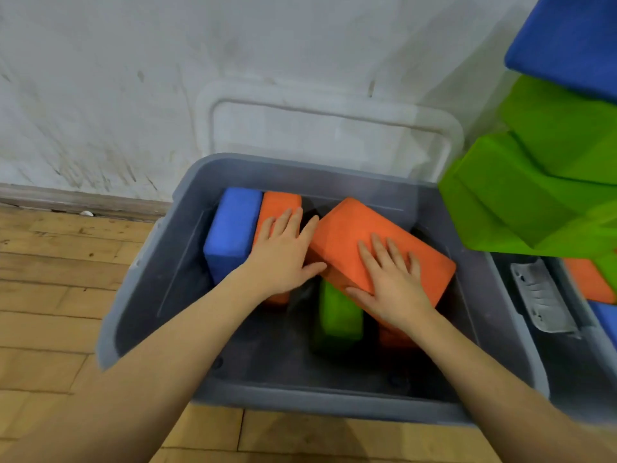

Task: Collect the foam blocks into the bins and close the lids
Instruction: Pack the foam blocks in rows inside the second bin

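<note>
A grey plastic bin [160, 262] stands open on the wooden floor against the wall. Inside it, a blue block [230, 232] and an orange block [277, 203] stand on edge at the back left. A large orange block [350, 228] lies tilted across a green block [339, 312] and another orange block [394, 335] beneath. My left hand [283, 252] lies with straight fingers over the upright orange block, touching the tilted block's left edge. My right hand [390, 279] presses flat on the tilted orange block. The bin's translucent lid [334, 128] leans on the wall behind.
A second grey bin [541, 295] stands to the right, with orange and blue blocks inside and a latch on its rim. A stack of green blocks [534, 195] and a blue block [567, 41] towers above it at the right edge. Wooden floor [50, 279] lies to the left.
</note>
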`<state>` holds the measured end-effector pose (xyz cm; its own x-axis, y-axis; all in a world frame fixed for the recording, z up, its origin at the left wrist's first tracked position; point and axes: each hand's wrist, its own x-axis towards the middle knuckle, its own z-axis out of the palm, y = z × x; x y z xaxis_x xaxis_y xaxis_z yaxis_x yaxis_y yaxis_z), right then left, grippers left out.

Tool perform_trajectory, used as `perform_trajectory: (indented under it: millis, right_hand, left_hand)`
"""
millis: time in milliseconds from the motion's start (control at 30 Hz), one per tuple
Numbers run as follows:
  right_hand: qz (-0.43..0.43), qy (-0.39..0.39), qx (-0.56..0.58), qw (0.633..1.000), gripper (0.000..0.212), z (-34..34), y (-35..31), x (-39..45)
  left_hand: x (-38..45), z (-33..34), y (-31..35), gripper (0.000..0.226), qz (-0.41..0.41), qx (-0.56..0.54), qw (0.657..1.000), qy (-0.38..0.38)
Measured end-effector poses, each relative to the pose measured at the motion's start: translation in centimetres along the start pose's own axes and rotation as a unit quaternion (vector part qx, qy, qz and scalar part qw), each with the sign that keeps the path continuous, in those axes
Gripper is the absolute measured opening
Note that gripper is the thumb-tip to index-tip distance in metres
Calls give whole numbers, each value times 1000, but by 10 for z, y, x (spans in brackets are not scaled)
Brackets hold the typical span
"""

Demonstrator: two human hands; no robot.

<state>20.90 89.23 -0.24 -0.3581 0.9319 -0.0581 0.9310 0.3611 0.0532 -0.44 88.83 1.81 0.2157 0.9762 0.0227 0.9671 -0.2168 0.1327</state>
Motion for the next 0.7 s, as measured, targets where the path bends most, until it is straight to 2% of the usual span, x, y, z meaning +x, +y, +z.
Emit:
perform_trajectory:
  millis: [100,200,300,400,467,600,700]
  right_hand:
    - [-24,21,-24,999,71,1,1,0]
    - [-30,35,-10,999,67,-3,7,-4]
    - [-53,89,9,995,63,-6,15,-8]
    - [-82,145,43,985,58,-16,22,-15]
    - [-106,176,78,976,55,-24,22,-17]
    - [-138,202,173,954,51,-40,15,-19]
    - [-139,184,224,947,65,-56,3,-14]
  left_hand:
    - [20,7,-2,98,4,42,999,-30]
    - [33,17,-2,102,30,30,999,-14]
    - [36,20,1,98,49,-95,993,54]
    - [28,10,4,92,59,-299,947,100]
    - [19,-1,10,86,58,-354,924,133]
    - [-3,-28,12,76,25,-352,921,167]
    - [-25,-50,12,70,16,-297,938,177]
